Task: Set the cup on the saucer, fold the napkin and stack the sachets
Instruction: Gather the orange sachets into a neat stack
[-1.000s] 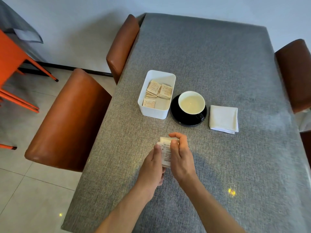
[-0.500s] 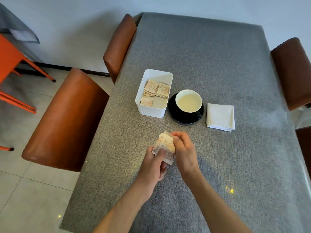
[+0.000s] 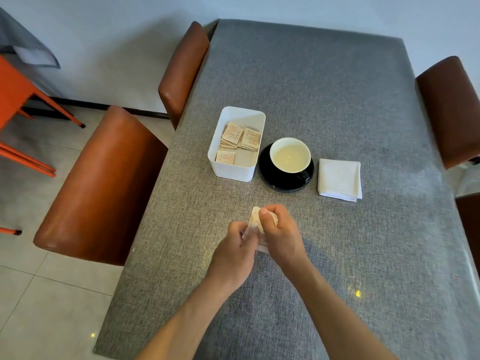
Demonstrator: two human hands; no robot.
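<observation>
Both hands meet over the near middle of the grey table [image 3: 324, 87]. My left hand [image 3: 235, 249] and my right hand [image 3: 279, 232] together grip a small bunch of beige sachets [image 3: 255, 220], mostly hidden by the fingers. Beyond them a black cup [image 3: 290, 157] with a pale inside stands on a black saucer [image 3: 267, 175]. A folded white napkin [image 3: 340, 179] lies flat to the right of the saucer. To the left of the saucer, a white box [image 3: 235, 171] holds several more sachets [image 3: 240, 139].
Brown padded chairs stand along the table's left side [image 3: 104, 183] [image 3: 183, 68] and right side [image 3: 452, 107]. An orange chair [image 3: 18, 100] is on the tiled floor at far left. The table's left edge runs close to my left arm.
The hands have closed tighter around the sachets, which were fanned out half a second ago and now show less. Cup, napkin and box have not moved.
</observation>
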